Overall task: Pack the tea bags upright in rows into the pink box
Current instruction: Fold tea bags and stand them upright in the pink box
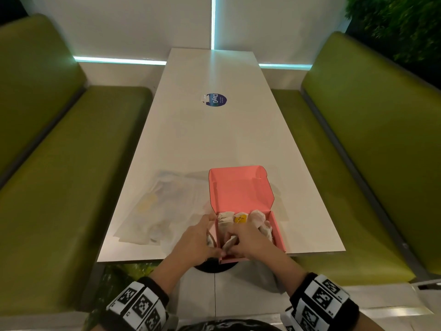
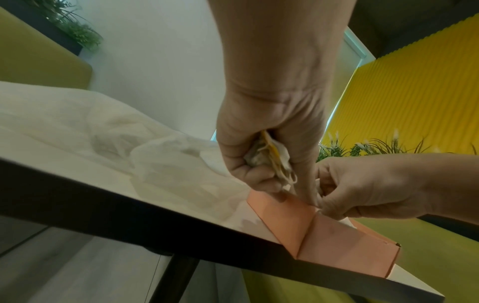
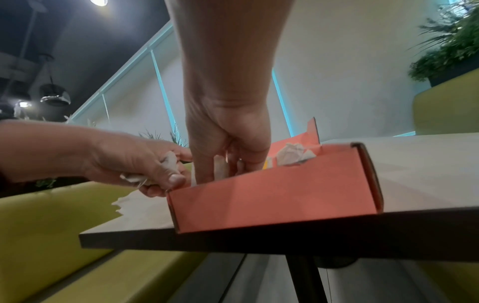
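Note:
The pink box (image 1: 276, 231) stands at the table's near edge with its lid (image 1: 238, 187) tipped back open. Three tea bags (image 1: 239, 218) stand in a row along its far wall. My right hand (image 1: 235, 242) reaches down into the near half of the box (image 3: 272, 196) and pinches a white tea bag (image 3: 220, 167). Just outside the box's left wall, my left hand (image 1: 202, 235) grips a crumpled bunch of tea bags (image 2: 269, 162) with yellow tags. Its fingertips (image 2: 308, 196) touch the box's near left corner (image 2: 337, 246).
A crumpled clear plastic bag (image 1: 162, 206) lies on the white table (image 1: 214, 139) left of the box. A round blue sticker (image 1: 216, 99) sits farther back. Green benches (image 1: 71, 175) flank the table on both sides. The box slightly overhangs the near edge.

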